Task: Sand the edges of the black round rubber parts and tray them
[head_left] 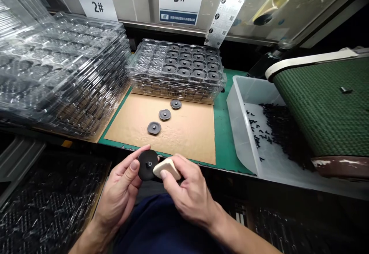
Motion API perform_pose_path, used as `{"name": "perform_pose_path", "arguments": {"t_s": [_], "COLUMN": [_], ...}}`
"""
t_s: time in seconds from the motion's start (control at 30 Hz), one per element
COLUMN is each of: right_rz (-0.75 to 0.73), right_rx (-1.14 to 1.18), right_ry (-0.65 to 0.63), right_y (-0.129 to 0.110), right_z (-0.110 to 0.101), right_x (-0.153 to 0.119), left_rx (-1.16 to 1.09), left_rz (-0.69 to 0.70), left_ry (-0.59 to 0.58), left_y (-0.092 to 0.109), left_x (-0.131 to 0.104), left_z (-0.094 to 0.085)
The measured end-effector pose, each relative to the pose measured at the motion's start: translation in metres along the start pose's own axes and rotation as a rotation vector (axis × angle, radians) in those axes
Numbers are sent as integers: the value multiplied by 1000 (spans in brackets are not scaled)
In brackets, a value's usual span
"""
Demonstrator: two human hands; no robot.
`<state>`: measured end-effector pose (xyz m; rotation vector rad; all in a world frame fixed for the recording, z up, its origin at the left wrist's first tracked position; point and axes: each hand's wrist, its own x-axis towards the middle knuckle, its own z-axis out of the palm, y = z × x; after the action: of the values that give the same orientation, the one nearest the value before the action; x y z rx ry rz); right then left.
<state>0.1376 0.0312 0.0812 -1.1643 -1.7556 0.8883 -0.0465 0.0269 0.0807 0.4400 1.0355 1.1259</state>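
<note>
My left hand [123, 186] grips a round black plastic disc [146, 161] by its edge, its small centre hub facing up. Between the fingers and thumb of my right hand [190, 186] is a cream-coloured pad [167, 166], close against the disc's right side; whether the two touch I cannot tell. Beyond my hands, three similar dark discs lie in a slanting row on brown cardboard [190, 131]: a near one [154, 128], a middle one [165, 114] and a far one [175, 104].
Behind the cardboard stands a stack of clear trays [175, 86], the top one partly filled with discs. Tall stacked clear trays [86, 88] rise at left. At right, a translucent bin [243, 123] holds small black pieces [282, 131] beneath a green conveyor belt [325, 104].
</note>
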Motion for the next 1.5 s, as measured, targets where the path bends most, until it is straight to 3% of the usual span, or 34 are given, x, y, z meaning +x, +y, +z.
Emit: {"name": "perform_pose_path", "arguments": {"t_s": [0.07, 0.2, 0.27, 0.4, 0.5, 0.63, 0.73, 0.8, 0.9, 0.97, 1.13, 1.27, 1.33, 1.4, 1.47, 1.5], "right_rz": [-5, -280, -358, -87, -12, -243, -410, -325, 3, 84, -196, -438, -346, -86, 145, 193], "right_rx": [-20, -197, -220, -25, 10, -157, -238, -201, 4, 61, -105, -206, -196, -74, 88, 128], "right_ry": [-8, -66, -78, 17, 3, -72, -138, -65, 0, -21, -87, -211, -112, -35, -83, -116], "right_y": [1, 2, 1, 2, 3, 4, 3, 3, 4, 6, 7, 5, 5, 6, 7, 8], "right_z": [0, -9, -9, 2, 7, -3, -8, -5, 6, 11, 2, -5, -2, 4, 10, 12], "right_x": [-1, 4, 5, 2, -2, 1, 4, 3, -1, -3, 0, 5, 5, 3, 2, 1], "left_rx": [33, 101, 61, -43, 25, 91, 9, -44, -50, 6, 95, -30, -109, -136, -105, -81], "left_rz": [-42, -217, -217, -17, -58, -241, -297, -215, 0, 5, -260, -366, -268, -97, 38, 63], "left_ry": [-43, -285, -300, -63, -79, -276, -317, -236, -53, -28, -268, -316, -247, -130, -41, -23], "left_y": [1, 1, 0, 0, 2, 2, -2, -4, -3, -1, 0, -6, -8, -8, -7, -6], "left_x": [1, 2, 1, 2, 3, 3, 3, 4, 5, 6, 5, 4, 5, 7, 9, 10], "left_z": [-2, -8, -7, -5, -8, -15, -14, -11, -8, -10, -19, -16, -13, -12, -13, -14]}}
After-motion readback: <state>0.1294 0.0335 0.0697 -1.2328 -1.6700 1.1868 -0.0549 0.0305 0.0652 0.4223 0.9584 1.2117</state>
